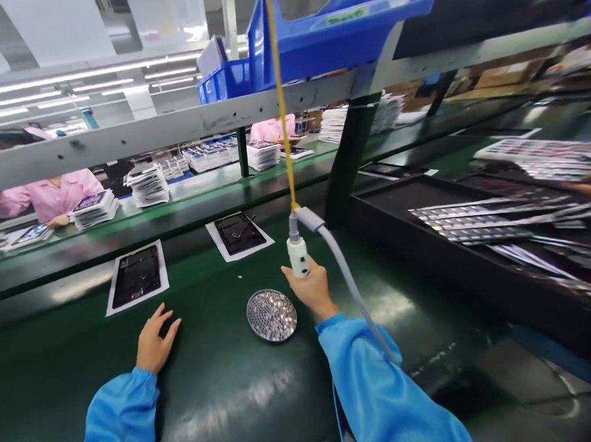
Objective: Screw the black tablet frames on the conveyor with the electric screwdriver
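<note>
My right hand (310, 287) is closed around a white electric screwdriver (298, 253) that hangs from a yellow cord (279, 93), with a grey cable (345, 274) running off its top. My left hand (155, 340) lies flat and open on the green bench mat (215, 383), fingers spread. Between my hands sits a round metal dish of small screws (272, 315). Just beyond my left hand a dark device panel rests on a white sheet (137, 277); a second panel on a sheet (239, 233) lies further right on the belt.
A black tray (475, 225) with strips of parts stands to the right. Blue bins (331, 36) sit on the overhead rail. Across the line, people in pink coats (47, 196) work beside stacks of parts (147, 185). A black post (346, 161) rises behind the screwdriver.
</note>
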A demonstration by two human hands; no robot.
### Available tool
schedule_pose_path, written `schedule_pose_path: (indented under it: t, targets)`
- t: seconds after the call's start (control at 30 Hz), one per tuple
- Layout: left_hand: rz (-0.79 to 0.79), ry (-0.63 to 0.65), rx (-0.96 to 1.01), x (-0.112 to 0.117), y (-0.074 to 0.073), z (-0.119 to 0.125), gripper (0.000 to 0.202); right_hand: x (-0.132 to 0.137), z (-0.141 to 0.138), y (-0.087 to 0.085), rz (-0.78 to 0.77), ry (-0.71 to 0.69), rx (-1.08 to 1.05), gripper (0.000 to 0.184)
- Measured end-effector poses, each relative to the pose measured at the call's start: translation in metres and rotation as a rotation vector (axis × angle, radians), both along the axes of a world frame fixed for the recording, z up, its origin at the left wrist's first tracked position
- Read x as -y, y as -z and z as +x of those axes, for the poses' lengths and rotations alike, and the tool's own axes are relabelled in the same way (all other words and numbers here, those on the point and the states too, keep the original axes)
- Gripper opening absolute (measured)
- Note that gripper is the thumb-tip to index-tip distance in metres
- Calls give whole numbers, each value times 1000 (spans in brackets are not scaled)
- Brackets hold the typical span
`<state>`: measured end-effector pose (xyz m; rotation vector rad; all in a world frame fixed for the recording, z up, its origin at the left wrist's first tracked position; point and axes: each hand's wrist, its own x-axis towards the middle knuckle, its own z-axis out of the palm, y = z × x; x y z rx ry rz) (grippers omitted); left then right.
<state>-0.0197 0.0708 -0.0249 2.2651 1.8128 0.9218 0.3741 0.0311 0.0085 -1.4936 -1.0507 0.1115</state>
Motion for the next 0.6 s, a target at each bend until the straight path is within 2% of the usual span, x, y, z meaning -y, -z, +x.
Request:
schedule_pose_path:
  t: [0.1,0.2,0.3,0.4,0.5,0.6]
  targets:
    - [62,16,85,2,0,-9,31,-7,-1,2,11,-49,-8,31]
    - [25,80,-71,0,-15,11,25,-7,-2,5,4,-81,-25,29]
    - [-169,210,-437,-14,-39,66,21,-5,-4,7,-3,-119,-24,27]
    - [-233,298,-531,-44,-58,135,18,-3,-7,7,-19,-160,-7,27]
    - [-262,327,-620,-80,-68,194,21,-3,-7,7,-15,-175,-2,29]
    - [-273,326,-710,-111,-71,230,25,-5,-6,8,3,-172,0,29]
